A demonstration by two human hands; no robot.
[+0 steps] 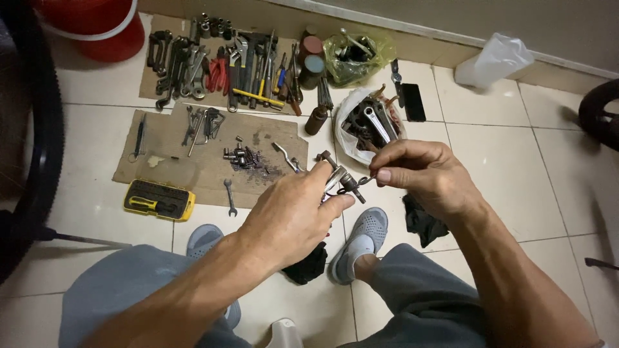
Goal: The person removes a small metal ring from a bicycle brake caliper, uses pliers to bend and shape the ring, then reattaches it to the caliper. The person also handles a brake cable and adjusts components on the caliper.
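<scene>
1. Looks like an improvised repair spot on a home floor of pale square ceramic tiles [496, 161], not a fitted workshop.
2. Flattened brown cardboard sheets [258, 138] spread as a work mat, loaded with steel wrenches and red-handled pliers [219, 67].
3. Yellow-and-black plastic screwdriver bit case [159, 200] lying beside.
4. Black rubber bicycle tyre [39, 129] at the edge.
5. Red plastic bucket [97, 26] against the wall.

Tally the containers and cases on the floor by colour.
Red bucket: 1
Yellow bit case: 1
Yellow-green plastic bag: 1
White plastic bag of parts: 1
Clear plastic bag: 1
Total: 5
</scene>
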